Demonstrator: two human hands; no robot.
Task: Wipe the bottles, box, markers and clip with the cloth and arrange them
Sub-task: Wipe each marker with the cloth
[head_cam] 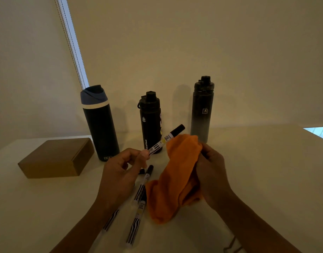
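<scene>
Above the counter (pixel 257 170), the left hand (pixel 120 170) pinched a marker (pixel 162 142) and the right hand (pixel 212 172) gripped the cloth (pixel 173 179) just beside it. Wiping seemed midway, with other markers (pixel 141 190) lying below and the bottles (pixel 100 128) and box (pixel 54 157) behind.

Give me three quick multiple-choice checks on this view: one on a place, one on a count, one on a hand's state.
1. Where is the brown box?
A. left of the blue-lidded bottle
B. between two bottles
C. on top of a bottle

2. How many bottles stand on the table?
A. two
B. three
C. four

3. What is the left hand doing?
A. lying flat on the table
B. pinching a marker
C. gripping a bottle

Answers:
1 A: the box lies at the table's left, beside that bottle.
2 B: the blue-lidded one, the middle bottle and the right bottle stand upright.
3 B: its fingers pinch the marker's end, while the right hand grips the orange cloth.
</scene>
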